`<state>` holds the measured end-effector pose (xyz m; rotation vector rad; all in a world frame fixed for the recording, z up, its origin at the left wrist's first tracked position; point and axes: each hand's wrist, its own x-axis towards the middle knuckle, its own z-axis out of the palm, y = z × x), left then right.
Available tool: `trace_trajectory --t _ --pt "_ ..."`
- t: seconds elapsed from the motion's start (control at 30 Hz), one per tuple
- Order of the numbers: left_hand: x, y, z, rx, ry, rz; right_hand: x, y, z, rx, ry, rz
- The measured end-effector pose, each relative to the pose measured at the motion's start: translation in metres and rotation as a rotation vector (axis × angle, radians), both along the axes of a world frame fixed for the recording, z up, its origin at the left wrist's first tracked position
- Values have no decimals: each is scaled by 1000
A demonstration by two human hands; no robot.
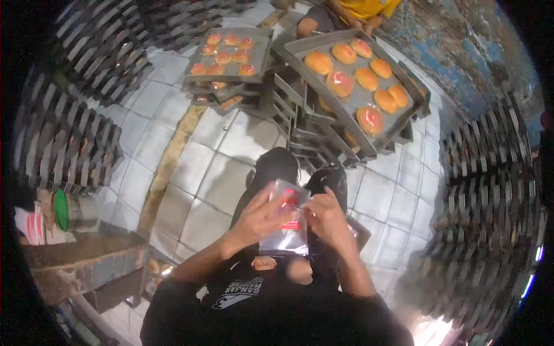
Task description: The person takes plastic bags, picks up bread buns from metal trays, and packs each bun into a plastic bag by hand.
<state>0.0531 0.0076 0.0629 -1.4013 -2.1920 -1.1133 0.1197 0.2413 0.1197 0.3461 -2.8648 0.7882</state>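
A clear plastic packet with red print (pixel 288 233) lies over my lap between my two hands. My left hand (pixel 262 216) rests on its left side, the fingers spread across the print. At the packet's upper right edge, my right hand (pixel 328 213) has its fingers bent together in a pinch on the plastic. Below the packet, a small bun (pixel 264 263) shows against my black shirt. Ahead of my knees, a metal tray (pixel 360 95) of golden buns tops a stack, some buns in printed wrappers.
Another tray stack (pixel 262 55) with wrapped buns stands at the upper left. Tall stacks of dark trays rise at the left (pixel 69 138) and right (pixel 485 213). A person in yellow (pixel 369 8) sits beyond the front tray. A green-rimmed container (pixel 78 211) is at the left.
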Motion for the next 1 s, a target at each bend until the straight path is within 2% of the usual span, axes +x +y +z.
trace_trajectory --t 0.03,0.07,0.1,0.13,0.17,0.2,0.23,0.27,0.3,0.37,0.4,0.47,0.53,0.6,0.63,0.7,0.77,0.8,0.83,0.87,0.93,1.0 --pt "-2 1 14 9 -22 -19 -4 11 7 -65 -122 49" --pt "-7 3 27 47 -754 -111 -15 22 19 -126 -245 103" --pt "-15 9 27 106 -1486 -214 -52 32 59 -178 -132 185" --pt "-24 8 10 106 -1546 -316 -75 45 75 -241 -156 178" --pt "-34 7 10 126 -1549 -312 -107 56 87 -535 -202 128" --pt "-43 5 14 246 -1583 -215 -147 86 80 -824 -327 182" --pt "-49 3 16 367 -1608 -114 -182 93 87 -897 -307 -18" --pt "-55 6 9 570 -1534 -9 -228 115 73 -513 -70 -120" --pt "-62 2 9 587 -1519 2 -273 140 53 -132 174 -211" --pt "-72 -12 5 844 -1606 147 -334 154 42 -144 -62 -345" --pt "-74 -24 -4 835 -1651 132 -358 162 29 -149 -60 -329" --pt "-73 -42 -14 845 -1615 131 -403 176 -3 -73 -120 -526" --pt "-69 -51 -24 901 -1594 153 -444 186 -27 -7 -188 -544" --pt "-70 -54 -23 889 -1605 210 -435 151 -2 3 -323 -647" --pt "-68 -56 -23 876 -1616 251 -429 141 -7 2 -334 -650" --pt "-75 -55 -35 918 -1611 216 -418 125 3 51 -61 -469" --pt "-88 -41 -32 1085 -1614 276 -403 111 3 71 36 -386" --pt "-98 -36 -19 1028 -1659 294 -401 111 -11 -168 17 -369" --pt "-105 -31 -27 1091 -1676 279 -399 112 -22 -411 -3 -346" --pt "-113 -26 -27 1138 -1693 248 -390 107 -17 -420 1 -342" --pt "-131 -22 -33 1205 -1691 216 -354 95 14 -860 18 -290" --pt "-148 -14 -45 1304 -1710 150 -282 48 60 -1332 -139 -199"
